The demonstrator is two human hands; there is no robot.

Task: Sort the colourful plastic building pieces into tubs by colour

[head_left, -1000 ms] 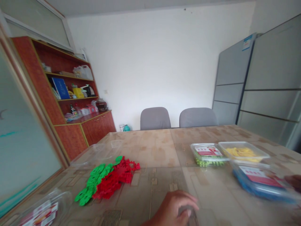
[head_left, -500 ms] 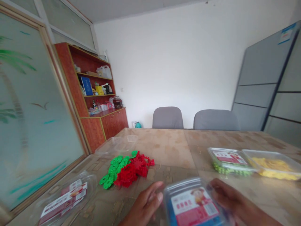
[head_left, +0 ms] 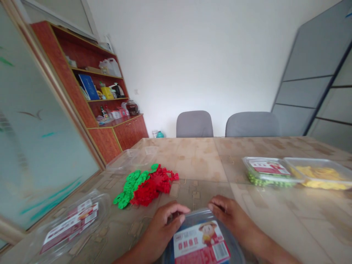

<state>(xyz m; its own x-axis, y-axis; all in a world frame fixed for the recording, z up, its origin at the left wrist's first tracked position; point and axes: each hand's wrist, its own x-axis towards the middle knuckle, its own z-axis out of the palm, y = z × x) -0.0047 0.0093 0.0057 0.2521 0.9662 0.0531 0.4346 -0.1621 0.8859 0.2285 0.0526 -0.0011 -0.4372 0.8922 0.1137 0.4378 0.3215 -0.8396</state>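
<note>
A clear plastic food container with blue contents and a red-and-white label is at the near edge of the view, its lower part cut off. My left hand grips its far left corner, thumb and forefinger at the rim. Curled over the far right corner is my right hand, its fingertips on the lid edge. The lid looks closed. Beyond my left hand lies a heap of red plastic pieces mixed with green flower-shaped pieces.
Labelled clear lids lie stacked at the left. Clear trays stand at the table's far left. To the right are a lidded container of green pieces and an uncovered one of yellow pieces. Two grey chairs stand behind the table.
The container has moved left and nearer to me. My right hand has shifted left to its far right corner, and the view has tilted down slightly.
</note>
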